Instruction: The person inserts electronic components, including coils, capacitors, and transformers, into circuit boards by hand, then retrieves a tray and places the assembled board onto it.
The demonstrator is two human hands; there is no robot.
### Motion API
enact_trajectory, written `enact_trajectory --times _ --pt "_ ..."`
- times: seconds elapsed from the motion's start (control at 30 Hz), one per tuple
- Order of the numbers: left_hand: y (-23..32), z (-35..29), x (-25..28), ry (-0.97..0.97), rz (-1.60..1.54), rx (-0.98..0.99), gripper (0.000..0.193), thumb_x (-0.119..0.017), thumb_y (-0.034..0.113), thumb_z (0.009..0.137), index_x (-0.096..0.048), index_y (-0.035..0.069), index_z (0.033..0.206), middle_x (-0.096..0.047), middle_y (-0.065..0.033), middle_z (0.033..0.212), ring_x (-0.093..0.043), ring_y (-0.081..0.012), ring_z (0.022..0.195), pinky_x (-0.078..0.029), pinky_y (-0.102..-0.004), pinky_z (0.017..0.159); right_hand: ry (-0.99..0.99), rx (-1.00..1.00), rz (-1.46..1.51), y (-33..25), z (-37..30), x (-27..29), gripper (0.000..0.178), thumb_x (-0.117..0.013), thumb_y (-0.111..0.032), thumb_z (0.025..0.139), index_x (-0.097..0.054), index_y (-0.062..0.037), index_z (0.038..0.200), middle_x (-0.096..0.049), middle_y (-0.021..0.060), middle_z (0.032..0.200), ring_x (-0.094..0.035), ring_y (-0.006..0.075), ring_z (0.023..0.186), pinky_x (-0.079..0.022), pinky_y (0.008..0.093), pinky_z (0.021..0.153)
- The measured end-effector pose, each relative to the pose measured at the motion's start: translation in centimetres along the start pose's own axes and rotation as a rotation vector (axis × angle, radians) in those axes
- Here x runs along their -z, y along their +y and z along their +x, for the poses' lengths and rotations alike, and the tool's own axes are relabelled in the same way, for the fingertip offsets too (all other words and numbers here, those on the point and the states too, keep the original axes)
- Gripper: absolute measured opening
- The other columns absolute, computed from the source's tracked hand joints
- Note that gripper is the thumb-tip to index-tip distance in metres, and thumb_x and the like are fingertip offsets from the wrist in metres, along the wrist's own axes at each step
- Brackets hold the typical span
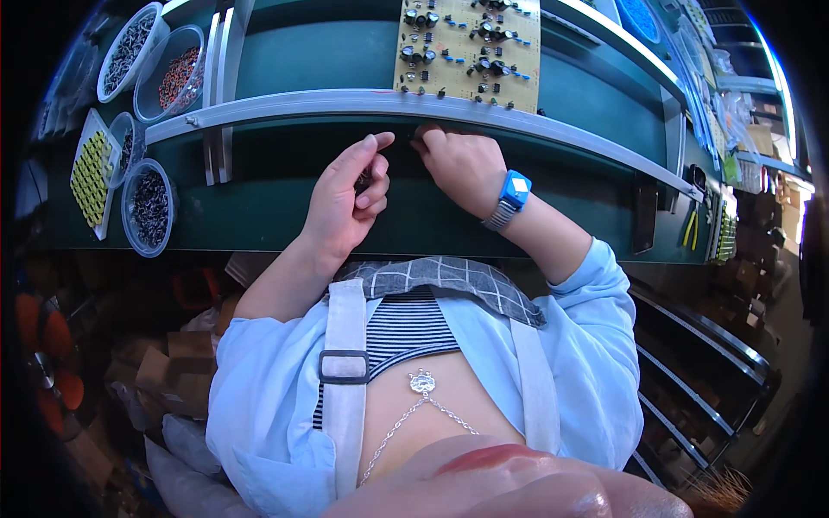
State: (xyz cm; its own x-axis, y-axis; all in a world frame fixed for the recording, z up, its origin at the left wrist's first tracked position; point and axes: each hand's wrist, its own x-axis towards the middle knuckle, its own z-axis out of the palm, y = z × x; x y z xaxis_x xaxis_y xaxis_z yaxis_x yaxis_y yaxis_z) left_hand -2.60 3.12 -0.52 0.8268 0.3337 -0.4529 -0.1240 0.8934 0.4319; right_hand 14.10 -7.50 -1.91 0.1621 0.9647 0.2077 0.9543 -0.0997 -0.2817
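My left hand (352, 188) is held over the green bench top, its fingers curled round something small and dark in the palm that I cannot make out. Its thumb and forefinger tip point toward my other hand. Just to the right, my right hand (462, 170) is closed in a pinch, knuckles up; what its fingertips hold, if anything, is too small and dark to name. Both hands are on the near side of a long metal rail (319, 101). Beyond the rail lies a tan circuit board (467, 41) carrying rows of black capacitors, small blue parts and other components.
At the left stand round plastic tubs of small parts, among them a tub of dark parts (148, 207) and a tub of red-orange parts (177, 78). A white tray of yellow parts (91, 177) lies beside them. Yellow-handled pliers (691, 226) lie at the right, near a dark flat object (645, 213).
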Motion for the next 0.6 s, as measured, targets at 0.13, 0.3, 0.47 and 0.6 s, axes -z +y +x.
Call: enact_trajectory --times 0.13,0.3,0.47,0.6 --pt "-1.5 0.5 -0.5 0.033 0.413 -0.115 0.019 -0.059 0.018 0.093 -0.063 0.005 0.106 -0.057 0.0019 0.074 -0.04 -0.0018 0.052 -0.029 -0.0172 0.045 -0.256 -0.363 0.88 0.1 -1.3 2.2 0.02 -0.054 -0.025 0.094 -0.056 -0.0056 0.097 -0.061 0.0018 0.071 -0.061 0.0106 0.062 -0.047 0.0234 0.055" --pt "-3.0 1.8 -1.4 -0.081 0.836 -0.502 0.016 -0.062 0.016 0.091 -0.063 0.005 0.102 -0.055 0.0026 0.071 -0.04 -0.0014 0.053 -0.029 -0.018 0.046 -0.376 -0.65 1.581 0.0 -2.4 4.4 0.019 -0.052 -0.023 0.097 -0.054 -0.0048 0.103 -0.062 0.0002 0.08 -0.06 0.0068 0.071 -0.045 0.0185 0.059" --pt "-3.0 2.5 -2.4 -0.082 0.547 -0.311 0.018 -0.064 0.019 0.09 -0.063 0.006 0.102 -0.055 0.0024 0.071 -0.046 -0.0022 0.059 -0.035 -0.0174 0.051 0.065 -0.492 1.468 -1.5 -3.3 3.9 0.017 -0.057 -0.017 0.094 -0.056 -0.0032 0.104 -0.064 0.0032 0.085 -0.06 0.0085 0.072 -0.046 0.0185 0.062" --pt "-3.1 3.0 -2.5 -0.162 0.422 -0.183 0.02 -0.066 0.019 0.088 -0.063 0.006 0.103 -0.055 0.0028 0.072 -0.048 -0.0027 0.063 -0.038 -0.0166 0.055 0.327 -0.295 1.146 -0.5 -3.5 3.3 0.017 -0.063 -0.013 0.09 -0.06 -0.0001 0.1 -0.063 0.0024 0.081 -0.061 0.0096 0.075 -0.048 0.0203 0.064"
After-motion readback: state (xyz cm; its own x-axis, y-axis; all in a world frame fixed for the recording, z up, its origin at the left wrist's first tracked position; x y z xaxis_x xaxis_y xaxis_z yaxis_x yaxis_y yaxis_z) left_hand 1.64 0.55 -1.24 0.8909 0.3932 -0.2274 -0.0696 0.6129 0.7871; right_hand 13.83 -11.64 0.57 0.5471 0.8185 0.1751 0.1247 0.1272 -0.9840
